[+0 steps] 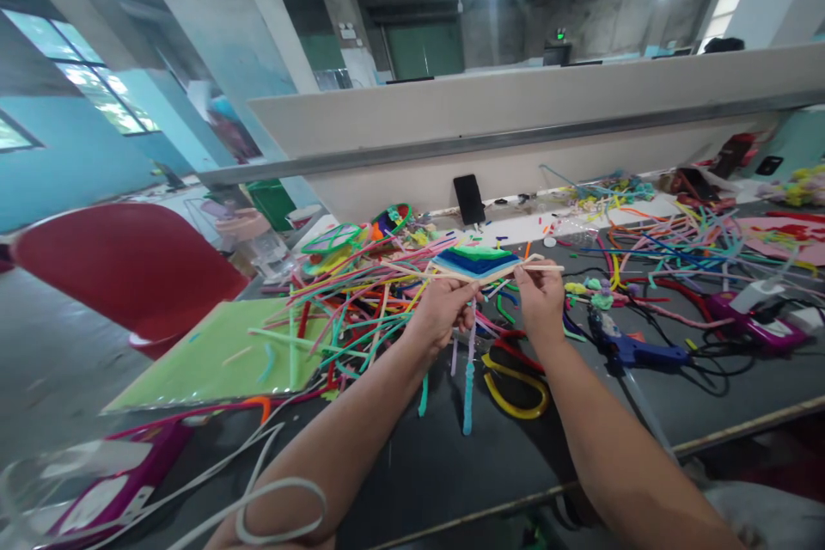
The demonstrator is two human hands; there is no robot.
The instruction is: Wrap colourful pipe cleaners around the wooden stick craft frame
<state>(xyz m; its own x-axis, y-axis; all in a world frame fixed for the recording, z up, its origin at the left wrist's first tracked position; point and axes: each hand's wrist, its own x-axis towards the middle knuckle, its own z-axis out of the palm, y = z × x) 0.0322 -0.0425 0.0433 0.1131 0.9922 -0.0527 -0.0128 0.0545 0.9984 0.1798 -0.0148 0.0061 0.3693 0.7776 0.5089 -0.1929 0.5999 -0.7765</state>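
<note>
Between my two hands is a flat craft piece of pipe cleaners in bands of green, light blue and dark blue. A cream pipe cleaner runs along its near edge. My left hand pinches that edge near its middle, thumb on top. Closed at the right end, my right hand grips the cream pipe cleaner, whose tip sticks out past the fingers. Below hangs or lies a purple-to-blue pipe cleaner; whether it joins the piece I cannot tell. Scissors with yellow and red handles lie beneath my right wrist.
Loose pipe cleaners heap at the left, more at the right. A blue glue gun and a purple power strip with cables lie right. A phone leans at the back. A green sheet and red chair are left.
</note>
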